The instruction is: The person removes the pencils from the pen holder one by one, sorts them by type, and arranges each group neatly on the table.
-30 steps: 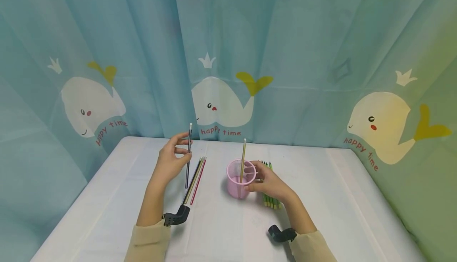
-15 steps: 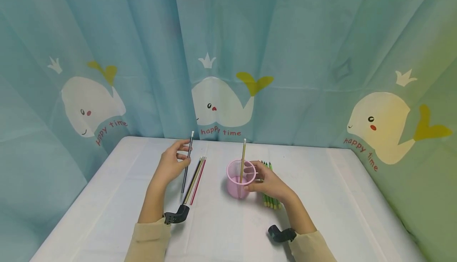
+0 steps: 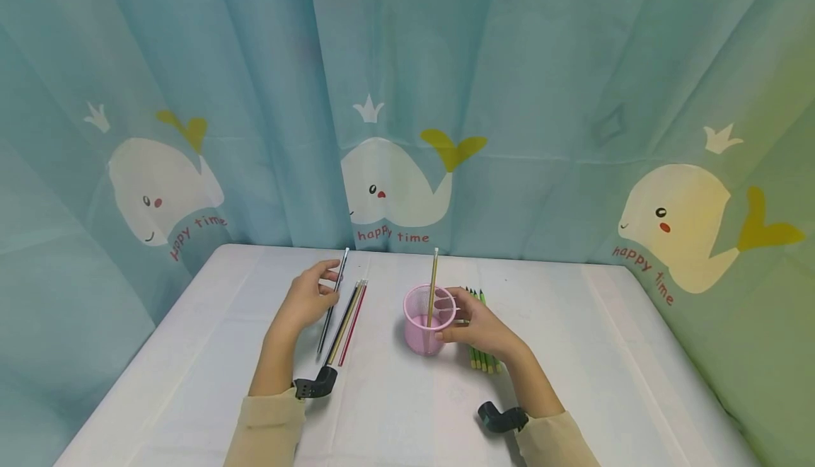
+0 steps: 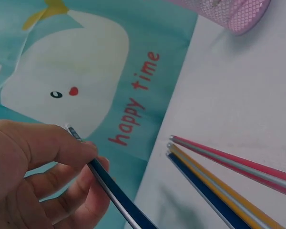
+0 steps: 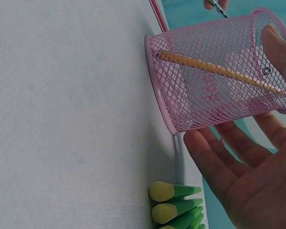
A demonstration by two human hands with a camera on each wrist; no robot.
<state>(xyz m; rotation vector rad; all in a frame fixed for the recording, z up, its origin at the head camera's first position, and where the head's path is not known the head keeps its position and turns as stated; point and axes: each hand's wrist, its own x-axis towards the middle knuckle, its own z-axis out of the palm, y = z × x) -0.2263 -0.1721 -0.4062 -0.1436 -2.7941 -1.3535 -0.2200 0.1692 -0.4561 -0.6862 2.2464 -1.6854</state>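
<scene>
My left hand (image 3: 309, 297) pinches a dark blue and silver striped pencil (image 4: 115, 192) between thumb and fingers. That pencil slants, white-tipped end up, left of three pencils lying on the table: one dark blue (image 4: 193, 176), one yellow (image 4: 214, 180) and one red (image 4: 229, 157). A pink mesh pen cup (image 3: 419, 339) stands upright at mid-table. My right hand (image 3: 482, 324) holds it from the right, thumb near the rim and fingers round the far side. One yellow pencil (image 5: 214, 68) leans inside the cup.
Several green pencils (image 3: 485, 361) lie side by side on the white table (image 3: 407, 410), right of the cup and partly under my right hand. A blue-green curtain (image 3: 541, 205) with whale prints hangs along the table's back edge.
My left hand has come down a little, and its pencil has tilted further, with the lower end swinging left and toward me. The right hand and the cup have stayed put.
</scene>
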